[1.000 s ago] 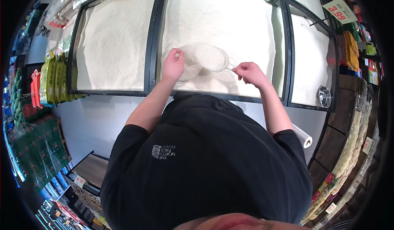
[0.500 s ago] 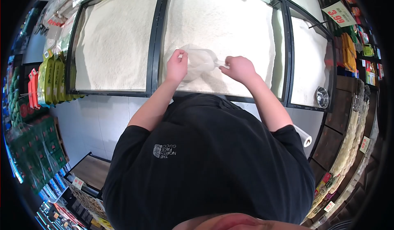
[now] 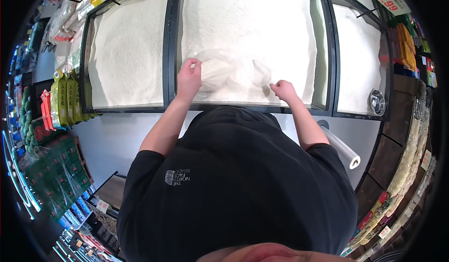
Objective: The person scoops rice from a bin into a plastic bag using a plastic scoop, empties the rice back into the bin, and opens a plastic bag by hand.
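My left hand [image 3: 189, 78] pinches the edge of a clear plastic bag [image 3: 213, 77] with white grains in it, low over the middle bin. To its right, my right hand [image 3: 284, 90] is closed on the handle end of a clear scoop [image 3: 261, 73]. The scoop sits at the white rice-like grains [image 3: 243, 23], apart from the bag. How much it holds cannot be made out against the white.
Black frames [image 3: 171, 42] divide the bins; another bin of grains [image 3: 128, 47] is at the left. A metal bowl [image 3: 377, 102] rests in the right bin's corner. A plastic roll [image 3: 343, 149] is below right. Green packages [image 3: 65, 98] hang at the left.
The scoop was inside or against the bag's opening half a second ago; my right hand has since drawn it back to the right and down. My left hand keeps its hold on the bag.
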Action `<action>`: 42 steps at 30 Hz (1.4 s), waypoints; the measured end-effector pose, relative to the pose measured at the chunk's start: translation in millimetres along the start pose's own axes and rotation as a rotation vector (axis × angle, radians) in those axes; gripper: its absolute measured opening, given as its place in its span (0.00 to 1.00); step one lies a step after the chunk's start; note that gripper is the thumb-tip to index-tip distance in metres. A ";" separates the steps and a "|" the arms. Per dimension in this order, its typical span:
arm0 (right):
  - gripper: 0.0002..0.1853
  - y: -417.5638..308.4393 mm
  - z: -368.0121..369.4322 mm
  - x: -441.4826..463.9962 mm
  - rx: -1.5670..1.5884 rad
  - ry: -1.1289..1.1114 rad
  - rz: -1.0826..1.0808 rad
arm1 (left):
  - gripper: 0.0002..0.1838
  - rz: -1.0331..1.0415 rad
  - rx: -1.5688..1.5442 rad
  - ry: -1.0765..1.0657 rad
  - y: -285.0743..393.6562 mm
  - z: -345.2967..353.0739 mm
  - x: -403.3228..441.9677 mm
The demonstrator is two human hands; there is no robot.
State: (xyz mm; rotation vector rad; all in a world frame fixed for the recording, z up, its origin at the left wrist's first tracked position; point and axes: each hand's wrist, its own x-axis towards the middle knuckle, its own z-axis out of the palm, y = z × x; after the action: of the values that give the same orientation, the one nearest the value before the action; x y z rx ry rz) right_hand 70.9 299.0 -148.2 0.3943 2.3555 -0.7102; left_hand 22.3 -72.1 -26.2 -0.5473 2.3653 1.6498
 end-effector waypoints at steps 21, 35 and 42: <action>0.17 8.2 -64.9 -35.0 0.512 0.105 -0.073 | 0.09 0.036 -0.047 0.021 -7.1 7.4 7.7; 0.23 -190.4 -98.5 -57.8 -0.563 0.043 -0.623 | 0.08 0.039 0.038 0.037 -33.1 16.5 31.4; 0.21 -193.6 -93.2 -76.1 -0.658 0.100 -0.520 | 0.08 0.039 0.025 0.011 -27.4 8.5 22.5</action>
State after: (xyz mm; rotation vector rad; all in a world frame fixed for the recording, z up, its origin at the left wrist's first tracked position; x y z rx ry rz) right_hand -3.1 189.1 37.2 -0.4905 2.6362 -0.0929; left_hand 12.8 -76.7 -61.2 -0.5097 2.4156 1.6355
